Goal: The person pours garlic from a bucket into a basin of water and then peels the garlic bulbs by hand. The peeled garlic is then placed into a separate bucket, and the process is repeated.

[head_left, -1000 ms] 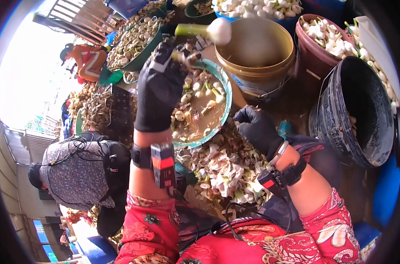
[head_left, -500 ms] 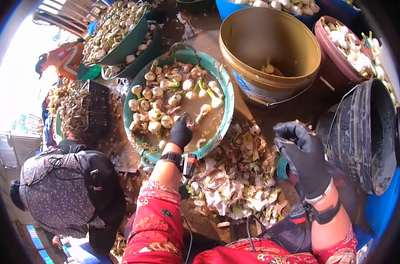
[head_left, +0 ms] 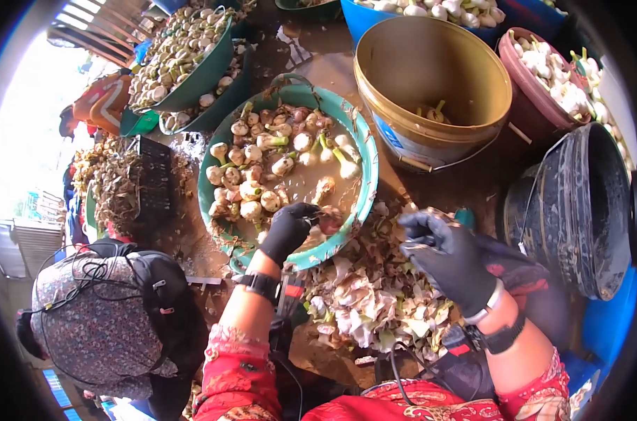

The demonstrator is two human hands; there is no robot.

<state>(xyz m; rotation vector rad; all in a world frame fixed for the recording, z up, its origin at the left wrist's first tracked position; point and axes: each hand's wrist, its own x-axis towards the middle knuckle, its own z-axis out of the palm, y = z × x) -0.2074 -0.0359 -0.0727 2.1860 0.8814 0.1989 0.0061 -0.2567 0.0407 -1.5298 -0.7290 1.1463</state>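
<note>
My left hand (head_left: 289,230), in a black glove, is closed by the near rim of a green basin (head_left: 369,184). A reddish-skinned garlic bulb (head_left: 330,220) is at its fingertips, over the basin. Several garlic bulbs (head_left: 251,189), some with green stem stubs, lie in the basin's murky water. To the right, my gloved right hand (head_left: 446,256) is held above a heap of pale peeled skins (head_left: 374,302). Its fingers are curled together; what they hold, if anything, cannot be made out. Just beyond it shows a teal object (head_left: 465,217), mostly hidden.
A yellowish bucket (head_left: 430,133) with a few bulbs stands behind the basin. On the right are a pink tub (head_left: 509,52) of garlic and a tilted black bucket (head_left: 578,210). Full green tubs (head_left: 224,59) stand upper left. A person in a patterned hat (head_left: 101,309) is at lower left.
My left hand has come from inside the basin toward its near rim, with the reddish bulb at its fingers. My right hand has moved left and slightly down, nearer the left one.
</note>
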